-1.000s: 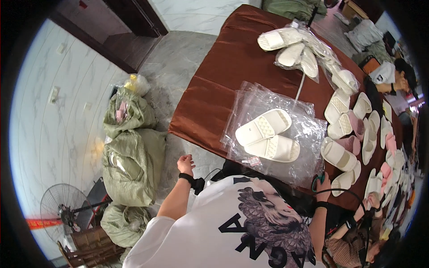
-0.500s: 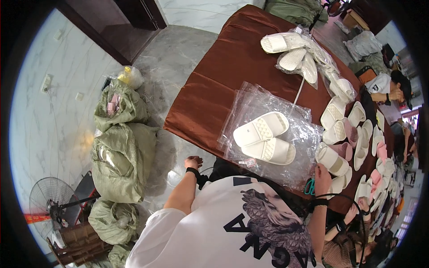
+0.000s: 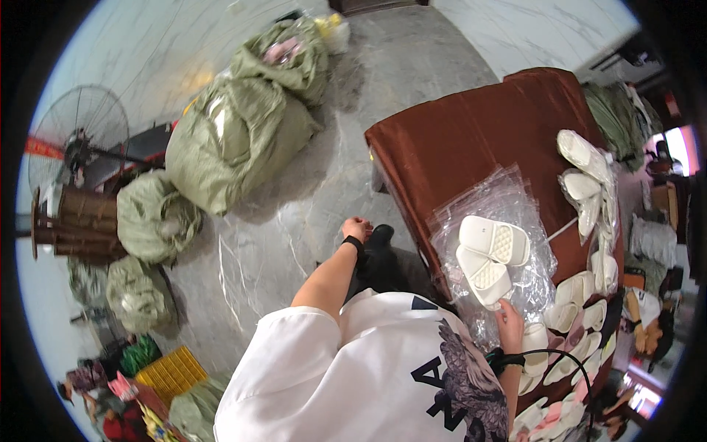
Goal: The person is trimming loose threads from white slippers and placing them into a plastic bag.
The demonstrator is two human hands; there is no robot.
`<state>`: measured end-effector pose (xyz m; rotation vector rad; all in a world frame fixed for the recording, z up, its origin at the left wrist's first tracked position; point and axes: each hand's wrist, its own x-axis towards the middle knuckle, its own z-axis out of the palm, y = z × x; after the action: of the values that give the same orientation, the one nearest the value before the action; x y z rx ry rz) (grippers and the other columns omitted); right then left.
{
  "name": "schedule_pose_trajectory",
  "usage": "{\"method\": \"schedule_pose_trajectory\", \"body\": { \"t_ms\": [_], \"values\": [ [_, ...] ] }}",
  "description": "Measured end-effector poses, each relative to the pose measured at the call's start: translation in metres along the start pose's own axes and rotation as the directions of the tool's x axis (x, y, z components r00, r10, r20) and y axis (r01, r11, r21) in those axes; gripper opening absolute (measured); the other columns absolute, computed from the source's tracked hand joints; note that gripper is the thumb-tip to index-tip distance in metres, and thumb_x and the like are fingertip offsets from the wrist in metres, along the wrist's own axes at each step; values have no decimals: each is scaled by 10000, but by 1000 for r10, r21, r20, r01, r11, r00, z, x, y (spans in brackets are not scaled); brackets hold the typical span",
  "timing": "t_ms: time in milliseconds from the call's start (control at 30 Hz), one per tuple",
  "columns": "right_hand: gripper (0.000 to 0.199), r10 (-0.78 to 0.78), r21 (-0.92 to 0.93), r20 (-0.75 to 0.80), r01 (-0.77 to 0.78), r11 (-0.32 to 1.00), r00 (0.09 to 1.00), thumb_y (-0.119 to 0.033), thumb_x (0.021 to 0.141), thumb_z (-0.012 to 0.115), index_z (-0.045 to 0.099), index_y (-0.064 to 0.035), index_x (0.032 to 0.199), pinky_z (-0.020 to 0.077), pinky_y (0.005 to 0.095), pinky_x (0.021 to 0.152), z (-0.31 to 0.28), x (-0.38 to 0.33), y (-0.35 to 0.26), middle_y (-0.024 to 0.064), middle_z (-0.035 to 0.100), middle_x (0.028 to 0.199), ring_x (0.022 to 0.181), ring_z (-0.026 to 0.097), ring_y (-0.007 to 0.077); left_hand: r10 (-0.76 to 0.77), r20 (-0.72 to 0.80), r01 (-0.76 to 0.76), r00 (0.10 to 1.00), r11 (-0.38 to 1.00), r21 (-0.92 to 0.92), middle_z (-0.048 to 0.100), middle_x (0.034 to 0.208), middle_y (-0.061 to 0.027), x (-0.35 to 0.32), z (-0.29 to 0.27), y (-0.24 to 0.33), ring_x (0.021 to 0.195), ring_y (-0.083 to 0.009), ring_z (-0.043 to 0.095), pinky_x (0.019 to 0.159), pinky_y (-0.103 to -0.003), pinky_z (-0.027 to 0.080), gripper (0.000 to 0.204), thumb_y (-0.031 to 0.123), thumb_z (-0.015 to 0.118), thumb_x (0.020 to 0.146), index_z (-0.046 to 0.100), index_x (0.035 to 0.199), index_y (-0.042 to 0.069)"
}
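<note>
A pair of white slippers (image 3: pixel 492 243) with quilted straps lies on a stack of clear plastic bags (image 3: pixel 471 199), one slipper overlapping the other. My right hand (image 3: pixel 509 328) is at the end of the lower slipper, its stretched fingertips at the edge and seemingly touching it. A teal coiled cord (image 3: pixel 492 356) shows by the right wrist. Over the grey floor beside the table hangs my left hand (image 3: pixel 357 228), fingers loosely bent with nothing visible in them. Each wrist wears a black band.
The table (image 3: pixel 471 132) has a brown cloth. Bagged white slippers (image 3: pixel 583 184) lie along its far side, loose white and pink slippers (image 3: pixel 574 295) at the right. Green woven sacks (image 3: pixel 243 140), a fan (image 3: pixel 77 147), and a yellow crate (image 3: pixel 173 374) stand leftward. A black cable (image 3: pixel 574 361) arcs beside my right arm.
The whole view has swung to the left, so the table sits farther right and more floor shows. My right hand has come up to the lower slipper's edge. My left hand still hangs.
</note>
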<state>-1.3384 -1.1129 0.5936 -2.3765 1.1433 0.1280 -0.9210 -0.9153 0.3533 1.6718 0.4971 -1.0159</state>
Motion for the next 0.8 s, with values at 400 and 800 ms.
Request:
{"method": "schedule_pose_trajectory", "body": {
  "t_ms": [400,800],
  "values": [
    [358,-87,-167,36,92,982,996,-159,842,665,614,-9,1163,502,388,788,17,-7,2,197,666,1021,889,656,320,6,-56,-14,998,990,-137,677,764,-118,-34,-39,-63,572,-185,619,475,-318,488,44,63,579,884,585,879,19],
    [349,96,-57,-41,-98,994,995,-178,850,628,603,-50,1174,478,430,827,0,-22,-28,166,642,1088,961,615,356,493,-322,-479,808,868,128,688,673,-93,23,-64,87,597,-159,668,565,-290,528,86,52,586,784,654,761,4]
  ]
}}
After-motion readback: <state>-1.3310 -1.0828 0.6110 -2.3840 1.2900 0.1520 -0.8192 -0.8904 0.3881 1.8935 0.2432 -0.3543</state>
